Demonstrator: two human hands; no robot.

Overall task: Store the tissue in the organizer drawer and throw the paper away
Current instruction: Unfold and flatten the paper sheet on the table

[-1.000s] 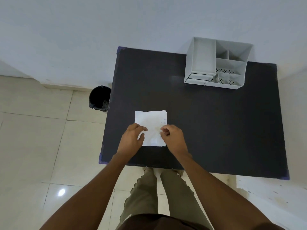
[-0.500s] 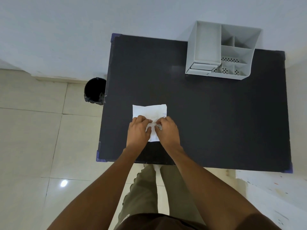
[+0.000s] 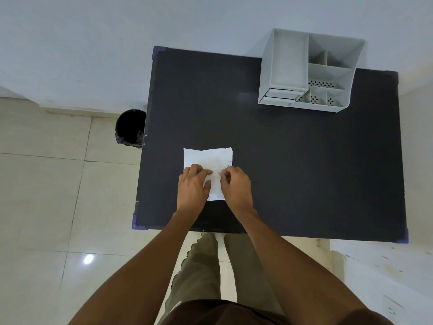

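Note:
A white sheet (image 3: 208,157) with faint marks lies flat near the front left of the black table (image 3: 304,160); I cannot tell whether it is tissue or paper. My left hand (image 3: 192,186) and my right hand (image 3: 236,186) rest on its near half, fingertips close together and pinching at its middle. The hands hide the sheet's lower corners. A grey desk organizer (image 3: 288,59) stands at the table's back right, and its small drawer (image 3: 280,95) at the front left looks pushed in.
A black bin (image 3: 130,127) with a liner stands on the tiled floor beside the table's left edge. A white wall runs behind the table. My legs show below the table's near edge.
Both hands have moved inward from the sheet's sides until their fingertips nearly meet at its middle. The sheet lies in the same place.

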